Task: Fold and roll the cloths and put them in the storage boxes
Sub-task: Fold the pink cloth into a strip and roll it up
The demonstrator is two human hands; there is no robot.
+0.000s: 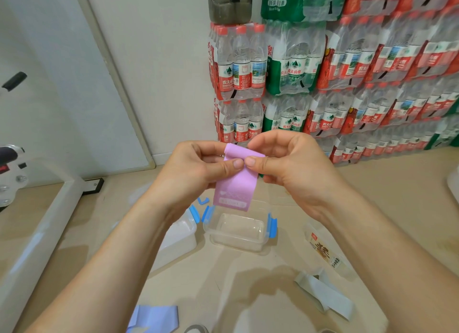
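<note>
A narrow pink cloth hangs in the air at the middle of the head view, its top end curled over. My left hand and my right hand both pinch that top end, thumbs touching. Right below it stands an open clear storage box with blue clips. A second clear box stands to its left, partly behind my left forearm. A grey cloth lies flat at the lower right. A light blue cloth lies at the bottom edge.
A clear packet with brown print lies right of the open box. Stacked packs of water bottles fill the back right against the wall. A white frame leg runs along the left. Two loose blue clips lie behind the boxes.
</note>
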